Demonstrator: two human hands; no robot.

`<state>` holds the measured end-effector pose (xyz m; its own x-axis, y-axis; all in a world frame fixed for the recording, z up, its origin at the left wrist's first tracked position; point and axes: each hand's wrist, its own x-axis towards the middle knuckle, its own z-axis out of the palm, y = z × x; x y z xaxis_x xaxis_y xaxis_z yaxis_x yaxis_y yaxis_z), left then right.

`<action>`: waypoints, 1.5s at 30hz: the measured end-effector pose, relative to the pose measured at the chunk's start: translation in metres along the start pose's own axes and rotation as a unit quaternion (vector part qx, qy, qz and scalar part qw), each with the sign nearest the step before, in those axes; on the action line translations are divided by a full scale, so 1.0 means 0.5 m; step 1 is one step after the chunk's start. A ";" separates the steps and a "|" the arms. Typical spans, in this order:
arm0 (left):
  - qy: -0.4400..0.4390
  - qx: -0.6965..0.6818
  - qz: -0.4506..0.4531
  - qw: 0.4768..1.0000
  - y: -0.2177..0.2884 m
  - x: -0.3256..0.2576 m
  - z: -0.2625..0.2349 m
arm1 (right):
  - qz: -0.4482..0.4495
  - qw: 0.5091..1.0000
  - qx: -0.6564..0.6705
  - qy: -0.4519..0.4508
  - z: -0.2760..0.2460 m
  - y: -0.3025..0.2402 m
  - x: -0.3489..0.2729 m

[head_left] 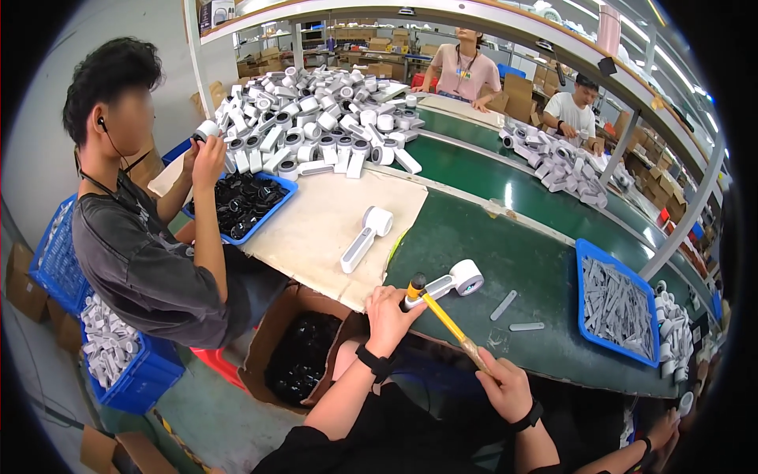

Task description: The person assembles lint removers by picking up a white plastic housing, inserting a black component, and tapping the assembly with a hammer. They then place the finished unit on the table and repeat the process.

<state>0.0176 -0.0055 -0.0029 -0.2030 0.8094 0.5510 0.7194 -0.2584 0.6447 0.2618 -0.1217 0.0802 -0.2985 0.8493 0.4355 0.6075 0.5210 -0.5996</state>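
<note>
My right hand [505,387] grips the yellow handle of a hammer [444,317]. Its black-tipped head is over the handle end of a white device [466,278], close to my left fingers; whether it touches cannot be seen. This device has a round drum-shaped head and lies on the green worktop. My left hand [385,316] is closed around its handle end, partly hidden by the hammer. To the right, two slim grey strips [504,305] lie loose on the green surface. Another white device [367,237] rests on the beige board to the left.
A blue tray [583,304] of grey strips stands on the right. Many white devices [316,118] are heaped at the far left, beside a blue tray [289,189] of black parts. A co-worker [150,237] sits left, above a cardboard box [257,371]. More workers are across the line.
</note>
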 end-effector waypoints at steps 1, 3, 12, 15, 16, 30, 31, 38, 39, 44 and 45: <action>-0.009 -0.008 -0.007 1.000 -0.001 0.000 0.001 | 0.005 0.999 -0.023 -0.045 -0.002 0.004 0.007; -0.017 -0.016 -0.015 1.000 -0.002 0.008 0.004 | 0.013 0.999 -0.008 -0.037 0.000 -0.008 0.007; -0.009 -0.037 -0.003 0.999 -0.002 0.006 0.007 | 0.007 1.000 -0.017 -0.008 -0.003 -0.004 0.002; 0.006 -0.012 0.004 1.000 -0.003 0.005 0.010 | -0.006 0.999 0.018 0.040 0.003 -0.001 -0.005; 0.005 -0.011 0.006 1.000 -0.006 0.006 0.010 | -0.010 1.000 -0.017 -0.009 0.002 0.003 0.002; -0.006 -0.021 0.001 1.000 0.001 0.005 0.003 | 0.016 0.999 0.020 0.038 0.012 0.010 -0.020; -0.007 -0.028 0.004 1.000 0.003 0.005 0.002 | 0.016 0.999 0.021 0.039 0.011 0.017 -0.021; -0.007 -0.020 0.006 1.000 0.000 0.006 0.004 | 0.060 0.997 -0.011 0.053 0.017 0.044 -0.032; -0.007 -0.017 0.007 1.000 0.000 0.006 0.004 | 0.060 0.997 -0.011 0.054 0.010 0.045 -0.031; -0.030 -0.017 -0.001 0.999 0.005 0.008 0.003 | 0.063 0.995 -0.027 0.072 0.011 0.052 -0.026; -0.022 -0.020 0.003 1.000 0.009 0.009 0.002 | 0.069 0.993 -0.041 0.082 0.012 0.055 -0.027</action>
<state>0.0207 -0.0024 0.0018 -0.1695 0.8300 0.5313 0.6927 -0.2832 0.6633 0.2781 -0.1183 0.0537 -0.0888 0.8837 0.4596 0.6940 0.3859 -0.6078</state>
